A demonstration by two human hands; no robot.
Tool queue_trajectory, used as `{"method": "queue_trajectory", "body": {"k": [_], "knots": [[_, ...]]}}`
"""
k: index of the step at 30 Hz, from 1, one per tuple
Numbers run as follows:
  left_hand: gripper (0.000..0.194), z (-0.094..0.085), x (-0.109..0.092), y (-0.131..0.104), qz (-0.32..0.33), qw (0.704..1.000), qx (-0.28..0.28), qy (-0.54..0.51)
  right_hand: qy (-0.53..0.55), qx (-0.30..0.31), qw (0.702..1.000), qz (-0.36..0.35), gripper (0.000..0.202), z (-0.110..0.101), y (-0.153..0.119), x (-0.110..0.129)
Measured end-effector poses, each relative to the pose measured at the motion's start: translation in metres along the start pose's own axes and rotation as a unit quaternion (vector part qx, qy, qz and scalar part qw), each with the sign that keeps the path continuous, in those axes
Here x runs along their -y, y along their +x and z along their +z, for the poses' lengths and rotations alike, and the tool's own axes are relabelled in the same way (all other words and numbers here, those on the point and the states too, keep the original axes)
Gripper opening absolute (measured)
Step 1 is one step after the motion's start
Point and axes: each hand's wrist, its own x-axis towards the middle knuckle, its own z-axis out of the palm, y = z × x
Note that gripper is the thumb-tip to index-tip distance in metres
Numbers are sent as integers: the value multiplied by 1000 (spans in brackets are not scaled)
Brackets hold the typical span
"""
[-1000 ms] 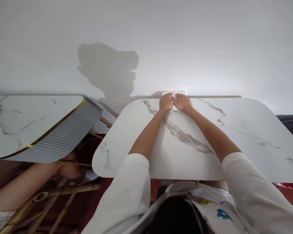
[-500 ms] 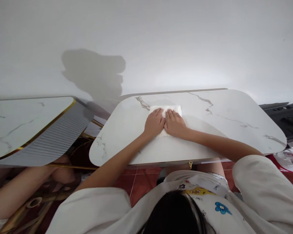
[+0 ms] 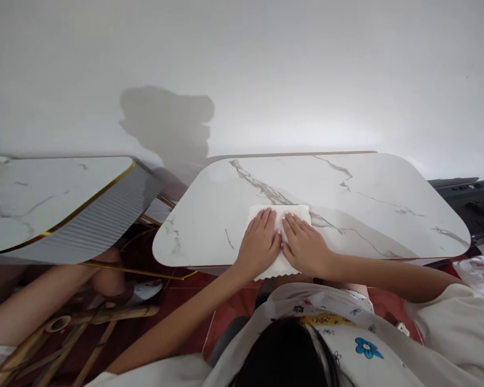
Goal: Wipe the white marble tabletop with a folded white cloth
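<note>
My left hand [image 3: 261, 242] and my right hand [image 3: 304, 242] lie flat, side by side, on a white cloth [image 3: 280, 267] with a scalloped edge. Their thumbs nearly meet near its middle. The fingers point away from me, stretched out and pressing on the cloth rather than wrapped round it. Under it is a white tabletop [image 3: 210, 215] with grey marble veins and rounded corners. The cloth is spread at the table's front edge, and its near side hangs a little past that edge. My palms hide much of the cloth.
A second marble-patterned table [image 3: 56, 199] with gold trim stands at the left. Below it are another person's bare legs [image 3: 40, 306] and a bamboo seat [image 3: 100, 316]. A black case [image 3: 482, 207] and a plastic bag [image 3: 479, 274] are at the right. The wall [image 3: 266, 70] rises behind.
Both hands have drawn the cloth toward me, from the middle of the tabletop to its front edge. The dark vein it covered now shows. The view has shifted slightly.
</note>
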Motion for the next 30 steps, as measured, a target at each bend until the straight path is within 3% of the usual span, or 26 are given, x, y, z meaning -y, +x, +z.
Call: {"method": "queue_trajectory", "body": {"k": [3,10,18,24,30], "knots": [[57,6,6,28,3,1000,-11,-6,15,9,999,30,60,1,23,-20],[47,31,22,134,25,998,-62,-4,-9,-3,994,110,56,8,113,-88],[35,46,42,225,3,997,-75,-18,-55,-33,993,98,54,12,189,-149],[32,55,60,275,-3,997,-72,-15,-56,-62,990,111,47,20,237,-178],[31,60,64,292,-24,996,-83,-18,-85,-64,987,122,38,22,254,-185]]}}
